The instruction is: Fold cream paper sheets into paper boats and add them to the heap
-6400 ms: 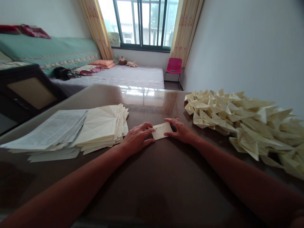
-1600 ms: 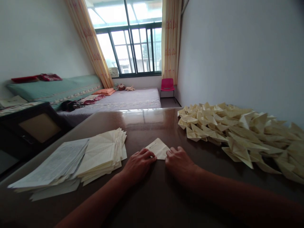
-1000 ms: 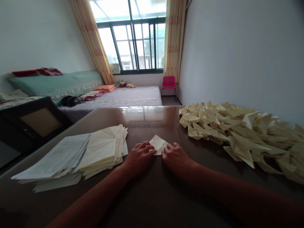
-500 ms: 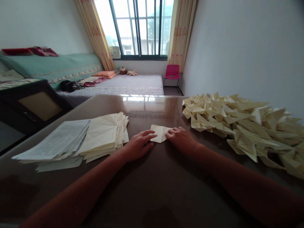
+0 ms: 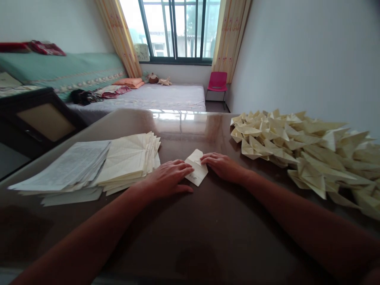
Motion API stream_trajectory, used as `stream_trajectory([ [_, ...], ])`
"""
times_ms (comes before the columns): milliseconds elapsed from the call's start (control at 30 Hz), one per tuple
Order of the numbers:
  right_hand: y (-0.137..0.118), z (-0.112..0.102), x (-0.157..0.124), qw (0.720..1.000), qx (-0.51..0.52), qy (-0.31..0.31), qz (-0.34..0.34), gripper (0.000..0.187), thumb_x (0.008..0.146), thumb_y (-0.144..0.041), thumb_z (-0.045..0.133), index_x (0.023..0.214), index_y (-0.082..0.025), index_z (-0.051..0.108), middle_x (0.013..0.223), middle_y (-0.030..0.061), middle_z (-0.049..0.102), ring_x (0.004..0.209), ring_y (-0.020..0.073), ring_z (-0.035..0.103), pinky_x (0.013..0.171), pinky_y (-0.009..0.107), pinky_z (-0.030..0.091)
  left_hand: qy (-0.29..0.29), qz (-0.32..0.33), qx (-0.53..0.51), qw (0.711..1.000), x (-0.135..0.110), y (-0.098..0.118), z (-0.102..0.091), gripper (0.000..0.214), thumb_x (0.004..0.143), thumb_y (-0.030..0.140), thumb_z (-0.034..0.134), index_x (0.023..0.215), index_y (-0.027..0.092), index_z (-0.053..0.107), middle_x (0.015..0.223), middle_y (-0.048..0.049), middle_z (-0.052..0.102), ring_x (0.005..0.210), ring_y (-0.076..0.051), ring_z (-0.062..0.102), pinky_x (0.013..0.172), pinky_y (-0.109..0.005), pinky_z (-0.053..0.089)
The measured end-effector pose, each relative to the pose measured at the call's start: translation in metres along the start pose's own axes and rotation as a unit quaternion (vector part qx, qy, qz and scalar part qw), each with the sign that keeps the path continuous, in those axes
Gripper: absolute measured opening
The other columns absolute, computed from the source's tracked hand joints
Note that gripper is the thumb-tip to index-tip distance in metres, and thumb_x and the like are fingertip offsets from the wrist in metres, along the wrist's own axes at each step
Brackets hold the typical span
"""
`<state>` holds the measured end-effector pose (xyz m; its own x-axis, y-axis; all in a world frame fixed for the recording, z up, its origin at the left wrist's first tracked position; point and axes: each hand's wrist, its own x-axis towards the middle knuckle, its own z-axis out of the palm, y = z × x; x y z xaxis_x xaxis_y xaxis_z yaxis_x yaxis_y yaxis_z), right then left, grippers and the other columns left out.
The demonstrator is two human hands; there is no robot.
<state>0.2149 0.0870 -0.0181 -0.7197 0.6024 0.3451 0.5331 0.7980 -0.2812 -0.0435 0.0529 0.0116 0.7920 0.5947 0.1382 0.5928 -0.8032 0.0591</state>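
Note:
A small folded piece of cream paper (image 5: 196, 168) lies flat on the brown table, turned at a slant, with faint print near its lower corner. My left hand (image 5: 169, 177) rests palm down at its left edge, open, the fingertips touching the paper and the thumb spread apart below. At the paper's upper right edge, my right hand (image 5: 222, 164) is closed, its bent fingers pressed together on the paper and its thumb hidden beneath.
Left of my hands lie a stack of creased cream sheets (image 5: 123, 158) and a stack of printed sheets (image 5: 68, 162). A large heap of folded paper pieces (image 5: 299, 138) covers the table's right side. Beyond the glossy table (image 5: 178, 237) stand a bed (image 5: 175, 97) and a pink chair (image 5: 217, 81).
The folded paper has turned from lying crosswise to a slant, with its print now showing. My left thumb has spread away from the fingers. The view has tipped slightly downward.

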Motion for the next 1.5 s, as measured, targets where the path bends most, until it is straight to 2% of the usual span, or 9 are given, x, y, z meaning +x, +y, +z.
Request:
stream_trajectory([
  [67,-0.001,0.001,0.001,1.0,0.008,0.005,-0.012,0.028,0.091,-0.012,0.044,0.11,-0.019,0.063,0.12,0.0088,0.064,0.116,0.0191,0.055,0.099,0.038,0.044,0.005,0.018,0.035,0.999,0.002,0.012,0.001,0.056,0.084,0.057,0.055,0.123,0.017,0.055,0.122,-0.0102,0.062,0.112,-0.027,0.056,0.094,-0.039,0.046],
  [167,-0.002,0.003,0.002,1.0,0.017,0.004,-0.025,0.026,0.093,-0.017,0.045,0.111,-0.019,0.063,0.119,0.0082,0.065,0.117,0.0197,0.055,0.1,0.039,0.043,0.009,0.032,0.083,0.996,0.006,0.026,0.004,0.04,0.09,0.046,0.053,0.115,0.015,0.058,0.112,-0.0111,0.065,0.103,-0.025,0.061,0.085,-0.035,0.05],
  [400,-0.002,0.001,0.0,1.0,0.016,-0.012,-0.01,0.032,0.091,-0.013,0.044,0.117,-0.022,0.06,0.126,0.0063,0.062,0.119,0.0193,0.053,0.1,0.039,0.04,0.039,0.066,0.151,0.985,0.01,0.033,0.013,0.018,0.095,0.021,0.044,0.096,0.015,0.06,0.088,-0.0074,0.067,0.083,-0.019,0.065,0.067,-0.029,0.048],
  [600,-0.014,-0.014,-0.004,0.998,0.024,-0.047,-0.027,0.036,0.079,-0.032,0.067,0.114,-0.024,0.063,0.124,0.0039,0.063,0.117,0.0248,0.051,0.096,0.043,0.039,0.073,-0.017,0.119,0.99,0.009,0.033,0.011,0.024,0.095,0.026,0.041,0.081,0.019,0.059,0.073,-0.0003,0.066,0.067,-0.015,0.063,0.055,-0.026,0.039],
  [733,-0.015,-0.012,-0.004,0.995,0.085,-0.045,-0.037,0.018,0.086,-0.036,0.061,0.097,-0.024,0.07,0.117,0.002,0.067,0.105,0.0195,0.056,0.092,0.035,0.044,0.069,-0.069,0.067,0.993,0.008,0.035,0.008,0.023,0.094,0.03,0.042,0.081,0.021,0.059,0.076,-0.0005,0.067,0.073,-0.016,0.063,0.056,-0.025,0.037],
  [867,-0.014,-0.006,-0.004,0.993,0.12,-0.015,-0.012,0.015,0.088,-0.032,0.059,0.086,-0.023,0.071,0.111,0.0022,0.07,0.1,0.0186,0.057,0.089,0.034,0.046,0.045,-0.105,-0.007,0.993,0.007,0.03,0.004,0.027,0.09,0.046,0.048,0.082,0.022,0.059,0.082,-0.0007,0.067,0.081,-0.018,0.062,0.063,-0.026,0.04],
  [1133,-0.02,0.001,0.002,0.989,0.137,0.001,0.059,0.014,0.09,-0.023,0.056,0.085,-0.02,0.069,0.107,0.0043,0.069,0.099,0.0176,0.058,0.091,0.035,0.044,0.031,-0.228,-0.138,0.963,0.014,0.015,0.012,0.025,0.091,0.04,0.046,0.082,0.022,0.06,0.076,0.0009,0.067,0.067,-0.015,0.061,0.061,-0.024,0.04],
  [1333,-0.022,0.01,0.003,0.989,0.085,0.02,0.115,0.013,0.088,-0.029,0.06,0.08,-0.019,0.064,0.11,0.0067,0.064,0.102,0.0192,0.056,0.091,0.036,0.044,0.04,-0.244,-0.145,0.958,0.017,0.016,0.017,0.026,0.092,0.037,0.043,0.113,0.024,0.052,0.078,0.0033,0.069,0.07,-0.017,0.065,0.064,-0.026,0.043],
  [1500,-0.019,0.011,0.004,0.987,0.095,0.027,0.125,0.015,0.085,-0.028,0.063,0.075,-0.018,0.059,0.108,0.0067,0.063,0.1,0.0191,0.056,0.09,0.035,0.044,0.025,-0.233,-0.105,0.966,0.019,0.017,0.017,0.03,0.092,0.033,0.042,0.121,0.025,0.046,0.078,0.0037,0.067,0.067,-0.017,0.064,0.062,-0.026,0.042],
])
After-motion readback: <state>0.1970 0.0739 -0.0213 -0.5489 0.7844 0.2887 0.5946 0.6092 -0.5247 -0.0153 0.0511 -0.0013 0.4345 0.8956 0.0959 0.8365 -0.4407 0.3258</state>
